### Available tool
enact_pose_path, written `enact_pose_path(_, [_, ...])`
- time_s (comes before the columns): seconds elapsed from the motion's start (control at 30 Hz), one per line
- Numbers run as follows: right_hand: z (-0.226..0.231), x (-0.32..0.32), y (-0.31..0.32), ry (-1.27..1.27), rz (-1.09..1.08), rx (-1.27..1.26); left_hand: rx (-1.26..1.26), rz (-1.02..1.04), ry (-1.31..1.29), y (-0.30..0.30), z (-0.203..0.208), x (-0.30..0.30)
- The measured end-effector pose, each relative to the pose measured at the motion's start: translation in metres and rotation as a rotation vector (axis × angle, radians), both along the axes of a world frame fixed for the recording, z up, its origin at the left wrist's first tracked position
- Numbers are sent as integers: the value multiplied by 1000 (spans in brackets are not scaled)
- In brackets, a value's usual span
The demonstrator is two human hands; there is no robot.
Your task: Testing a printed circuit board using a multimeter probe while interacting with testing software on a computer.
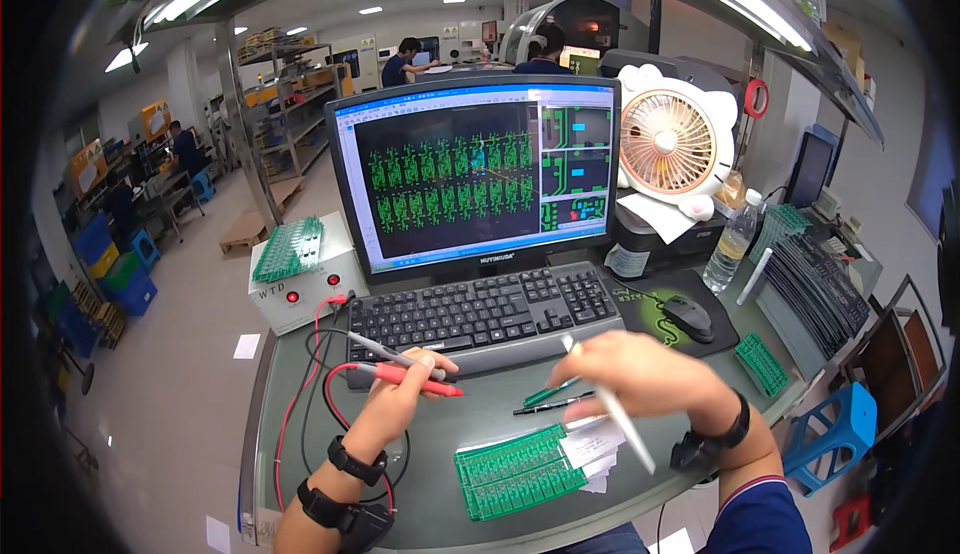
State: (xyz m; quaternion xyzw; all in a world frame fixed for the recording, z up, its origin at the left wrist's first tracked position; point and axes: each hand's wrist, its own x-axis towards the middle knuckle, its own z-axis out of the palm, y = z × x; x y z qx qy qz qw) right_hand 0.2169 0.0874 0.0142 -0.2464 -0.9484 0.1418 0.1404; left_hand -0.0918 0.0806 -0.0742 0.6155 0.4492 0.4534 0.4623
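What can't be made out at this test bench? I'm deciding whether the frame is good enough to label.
- Head view: right hand and its white pen-like tool are motion-blurred; the grip is unclear.
- Probe tips in the left hand: too small to tell apart.
- Green circuit board panel: its components are too small.
- Paper slips: partly under the right hand.

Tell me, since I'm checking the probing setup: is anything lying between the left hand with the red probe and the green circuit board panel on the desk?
Nothing visible. The left hand holds the red probe above bare desk; the green circuit board panel lies just below and right of it. The pens and white paper slips sit off to the right.
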Motion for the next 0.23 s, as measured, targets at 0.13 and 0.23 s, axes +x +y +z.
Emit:
enact_pose_path(0.13, [-9,-21,-34,-44,183,219,113,45,184,3,-8,2])
enact_pose_path(0.23, [-18,-22,-39,-105,173,182,80,-25,288,9,-18,-5])
